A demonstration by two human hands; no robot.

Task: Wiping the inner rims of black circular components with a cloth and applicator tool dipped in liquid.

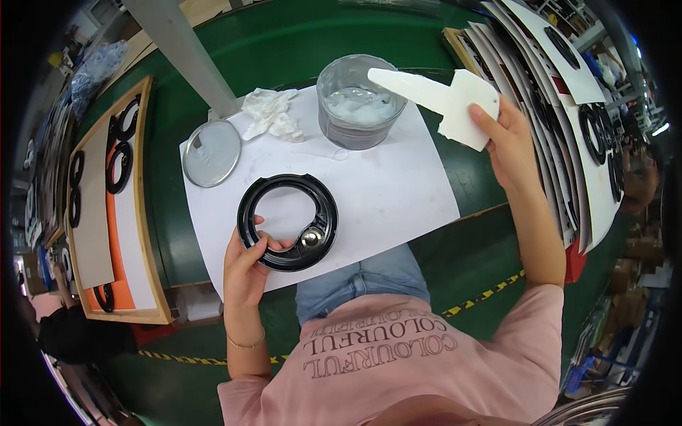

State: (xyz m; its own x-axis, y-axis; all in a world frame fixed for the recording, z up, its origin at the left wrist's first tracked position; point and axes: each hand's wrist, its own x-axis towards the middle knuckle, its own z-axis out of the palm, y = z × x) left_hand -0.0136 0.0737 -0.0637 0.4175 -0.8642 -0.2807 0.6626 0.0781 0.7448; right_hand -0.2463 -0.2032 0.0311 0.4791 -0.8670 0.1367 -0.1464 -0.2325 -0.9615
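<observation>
mid-frame, left hand [246,264] grasps ring [324,204], likely stiff and light, best held by rim; upper right, right hand [509,139] pinches scraper [458,101].

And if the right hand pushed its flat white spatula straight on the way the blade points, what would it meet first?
Probably the left rim of the cylindrical grey tub; depth is unclear, so the spatula may pass above it.
</observation>
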